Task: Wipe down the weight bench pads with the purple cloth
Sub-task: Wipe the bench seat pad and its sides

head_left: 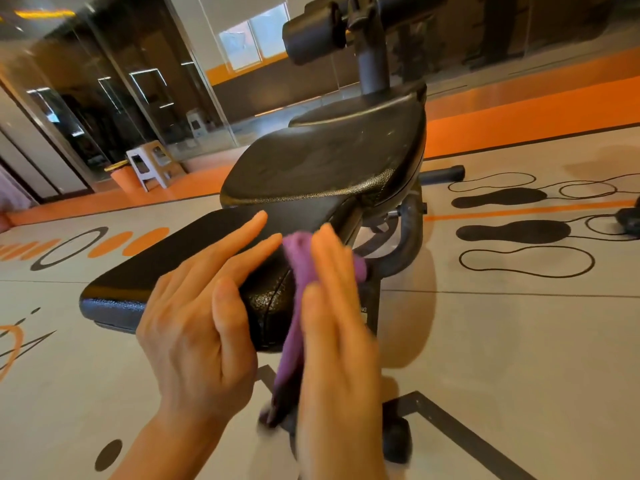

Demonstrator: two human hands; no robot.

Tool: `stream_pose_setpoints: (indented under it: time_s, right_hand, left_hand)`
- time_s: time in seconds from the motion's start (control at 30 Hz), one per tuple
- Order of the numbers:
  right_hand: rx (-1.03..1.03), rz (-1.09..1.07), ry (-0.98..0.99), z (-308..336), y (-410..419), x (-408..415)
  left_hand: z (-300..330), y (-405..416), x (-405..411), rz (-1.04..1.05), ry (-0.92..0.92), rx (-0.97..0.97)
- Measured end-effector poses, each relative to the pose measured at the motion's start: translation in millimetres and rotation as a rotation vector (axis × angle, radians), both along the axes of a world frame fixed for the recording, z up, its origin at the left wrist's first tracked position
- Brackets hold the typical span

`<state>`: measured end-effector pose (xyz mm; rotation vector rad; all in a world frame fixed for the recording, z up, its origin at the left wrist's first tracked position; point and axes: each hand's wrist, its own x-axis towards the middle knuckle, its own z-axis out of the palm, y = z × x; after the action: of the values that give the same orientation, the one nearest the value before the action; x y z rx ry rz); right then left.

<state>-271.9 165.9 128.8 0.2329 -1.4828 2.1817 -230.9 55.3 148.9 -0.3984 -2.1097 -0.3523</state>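
Purple cloth (pixel 300 271) sits pressed against the right side edge of the near black pad (pixel 166 271) of the weight bench, hanging down past the pad's lower edge toward the floor. Right hand (pixel 337 327) lies flat on the cloth, fingers straight and close together, pushing it against the pad's side; slight motion blur on this hand and on the cloth's lower end. Left hand (pixel 204 313) rests on top of the near pad, fingers straight and a little spread, thumb against the pad's near corner, holding nothing. Textured black vinyl on the pad, seam visible at the corner between the two hands.

Seat pad (pixel 329 161) is further off, tilted up, just beyond the near pad, with faint smudges on its surface. Roller pads (pixel 311 36) sit on a post at the far end, top of view. Bench frame (pixel 405 237) curves down on the right, under the seat.

Floor is grey with orange bands, black footprint outlines (pixel 512 230) at right, orange ovals at left. White step stool (pixel 152 164) far left, near the glass wall.
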Motion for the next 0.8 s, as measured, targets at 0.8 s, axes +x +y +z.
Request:
stream_pose_setpoints:
  time_s: [0.8]
  right_hand:
    - [0.159,0.103,0.252,-11,-4,45]
  left_hand:
    - [-3,-5,-5,-0.013,0.068,-0.027]
